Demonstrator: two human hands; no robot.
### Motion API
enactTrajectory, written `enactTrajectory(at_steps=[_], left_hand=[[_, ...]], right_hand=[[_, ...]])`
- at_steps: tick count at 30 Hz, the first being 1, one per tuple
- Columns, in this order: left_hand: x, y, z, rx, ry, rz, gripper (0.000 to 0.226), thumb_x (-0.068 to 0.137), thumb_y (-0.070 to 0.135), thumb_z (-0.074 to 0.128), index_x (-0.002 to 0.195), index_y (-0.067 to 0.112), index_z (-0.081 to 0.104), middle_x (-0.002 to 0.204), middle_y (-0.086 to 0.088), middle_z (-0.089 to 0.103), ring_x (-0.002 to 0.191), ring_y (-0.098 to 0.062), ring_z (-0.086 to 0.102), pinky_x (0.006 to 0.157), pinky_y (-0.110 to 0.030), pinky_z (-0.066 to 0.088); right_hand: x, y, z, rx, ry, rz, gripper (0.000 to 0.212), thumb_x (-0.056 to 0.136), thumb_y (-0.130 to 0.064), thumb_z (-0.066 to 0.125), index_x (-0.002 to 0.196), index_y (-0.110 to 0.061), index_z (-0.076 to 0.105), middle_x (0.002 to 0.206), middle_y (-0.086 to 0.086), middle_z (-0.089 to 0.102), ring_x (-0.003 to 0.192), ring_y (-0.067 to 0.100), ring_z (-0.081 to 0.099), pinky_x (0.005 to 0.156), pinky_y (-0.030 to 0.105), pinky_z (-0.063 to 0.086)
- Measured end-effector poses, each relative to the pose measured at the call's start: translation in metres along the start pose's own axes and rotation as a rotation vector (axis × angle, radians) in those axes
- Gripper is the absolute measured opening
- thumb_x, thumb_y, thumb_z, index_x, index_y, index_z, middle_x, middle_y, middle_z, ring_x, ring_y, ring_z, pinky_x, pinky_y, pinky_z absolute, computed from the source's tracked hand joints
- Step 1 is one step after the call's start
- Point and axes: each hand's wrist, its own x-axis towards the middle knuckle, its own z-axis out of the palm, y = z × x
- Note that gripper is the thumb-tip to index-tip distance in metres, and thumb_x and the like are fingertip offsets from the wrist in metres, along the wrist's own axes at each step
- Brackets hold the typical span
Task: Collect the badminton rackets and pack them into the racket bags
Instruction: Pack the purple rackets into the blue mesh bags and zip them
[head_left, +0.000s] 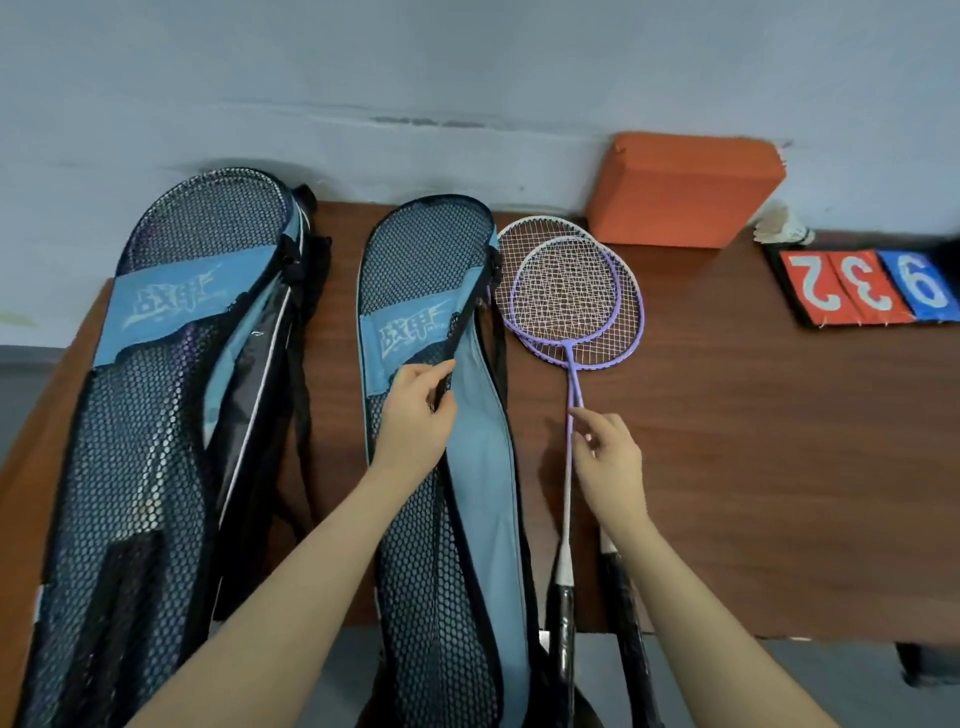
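Two blue mesh racket bags lie on the brown table. The left bag holds rackets, seen through its mesh. The middle bag is open along its right edge, showing a light blue lining. My left hand pinches that black zipper edge and lifts it. Right of the bag lie two rackets with overlapping heads: a purple racket on top and a white-rimmed racket beneath. My right hand pinches the purple racket's thin shaft near its middle. Both black handles stick out over the table's front edge.
An orange foam block leans against the wall behind the racket heads. At the far right lie a flip scoreboard with red and blue number cards and white shuttlecocks. The grey floor shows below the table's front edge.
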Motion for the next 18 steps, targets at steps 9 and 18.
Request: enactTrajectory(at_steps=[9, 18], left_hand=[[0.006, -0.007, 0.003, 0.049, -0.098, 0.029, 0.039, 0.088, 0.007, 0.056, 0.127, 0.008, 0.054, 0.100, -0.004, 0.049, 0.075, -0.005, 0.044, 0.072, -0.005, 0.035], [0.016, -0.013, 0.001, 0.070, -0.111, -0.035, 0.038, 0.089, 0.020, 0.059, 0.126, 0.014, 0.056, 0.099, -0.001, 0.048, 0.082, -0.012, 0.045, 0.078, -0.016, 0.031]], right_hand=[[0.000, 0.025, -0.001, -0.299, -0.156, 0.216, 0.015, 0.090, -0.015, 0.050, 0.103, -0.014, 0.057, 0.097, 0.005, 0.055, 0.093, 0.031, 0.056, 0.068, 0.037, 0.045], [-0.035, 0.014, 0.010, -0.054, 0.017, 0.025, 0.040, 0.092, -0.003, 0.052, 0.131, -0.010, 0.053, 0.076, 0.001, 0.047, 0.066, 0.008, 0.047, 0.062, 0.005, 0.036]])
